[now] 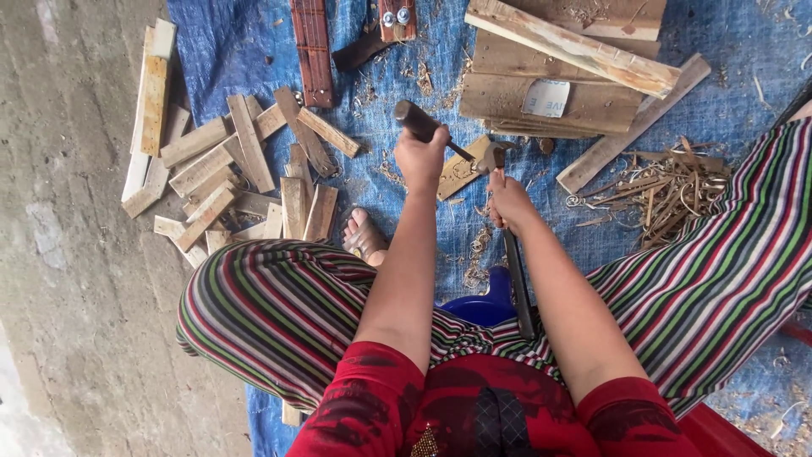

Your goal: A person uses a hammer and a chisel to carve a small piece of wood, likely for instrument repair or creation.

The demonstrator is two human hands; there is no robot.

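- The small wood block point(461, 169) — a flat, pale, roughly cut piece — lies on the blue tarp point(727, 101) just in front of both hands, below the stack of planks.
- The left hand point(420, 156) has its fingers wrapped tight round the dark, rounded handle of a hammer point(444, 140), whose metal head sits over the block.
- The right hand point(510, 201) has its fingers closed on a long dark metal blade point(517, 283), thin and straight, running back towards the person's lap; its tip meets the block under the hammer head.
- One bare foot point(364, 237) rests on the tarp, just left of the left forearm.
- A blue plastic seat point(486, 303) shows between the striped trouser legs.
- A stack of wide, weathered planks point(558, 76) — at least four, one bearing a white paper label — lies beyond the block.
- A heap of short split slats point(245, 178), more than a dozen, pale and splintery, lies to the left, spilling onto the grey concrete floor point(68, 254).
- Curled wood shavings point(668, 190) are piled to the right.
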